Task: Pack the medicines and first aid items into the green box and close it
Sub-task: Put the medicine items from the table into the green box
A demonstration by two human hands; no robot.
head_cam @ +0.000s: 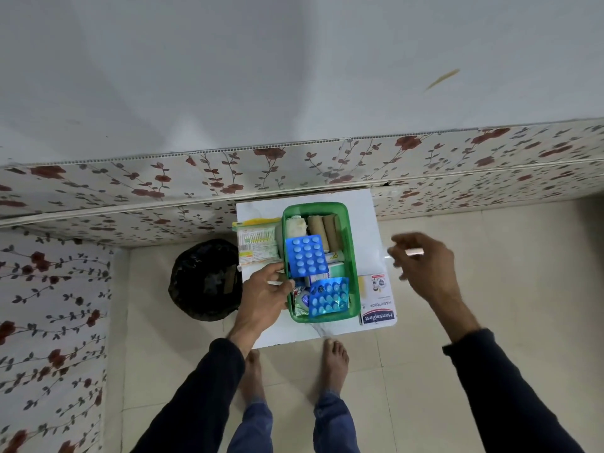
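The green box [351,256] stands open on a small white table [366,210]. Inside it lie two blue blister packs [307,255], brown bandage rolls [323,228], a white roll and small cartons. My left hand [264,289] pinches the lower edge of the upper blister pack at the box's left wall. My right hand [421,266] hovers blurred to the right of the box with a small thin whitish object [413,252] in its fingers. A Hansaplast carton [377,300] lies right of the box, a green-and-white packet [256,243] left of it.
A black-lined waste bin [206,279] stands on the tiled floor left of the table. The floral-papered wall runs behind the table and along the left. My bare feet [333,361] are at the table's front edge.
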